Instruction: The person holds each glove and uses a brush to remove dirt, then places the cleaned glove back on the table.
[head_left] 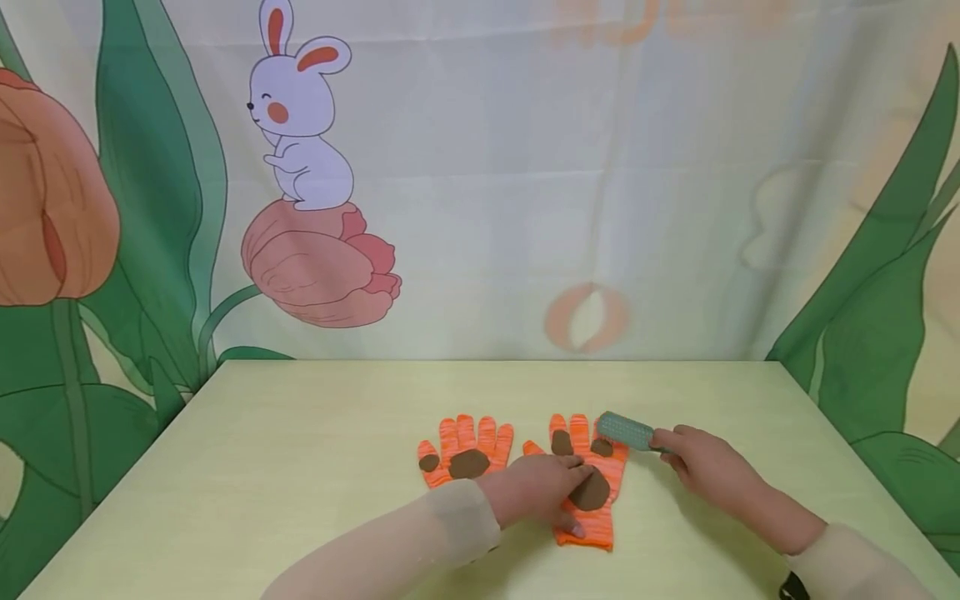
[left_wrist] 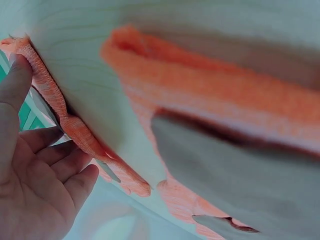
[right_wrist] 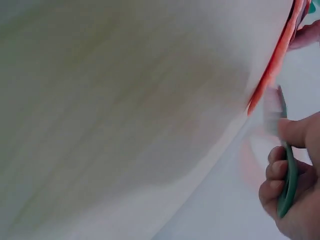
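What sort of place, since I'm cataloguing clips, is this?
Probably an indoor staged workspace: a flat pale-yellow table before a white cartoon-printed fabric backdrop, with brown-patched orange knitted gloves laid out.

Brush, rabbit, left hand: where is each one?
Brush point(head_left: 626, 431): head view, on its textured green end.
Rabbit point(head_left: 309, 113): head view, on its printed face.
Left hand point(head_left: 534, 488): head view, on its back.

In my head view, the left hand point(head_left: 534, 485) hides part of one orange glove point(head_left: 600, 527), and the left sleeve point(head_left: 405, 542) covers the second glove's point(head_left: 467, 446) lower end. The brush point(head_left: 626, 431) hides part of a glove finger; its handle disappears into the right hand point(head_left: 712, 468). My left wrist view blurs the second glove, cut off at right. In my right wrist view, the brush's head is blurred.
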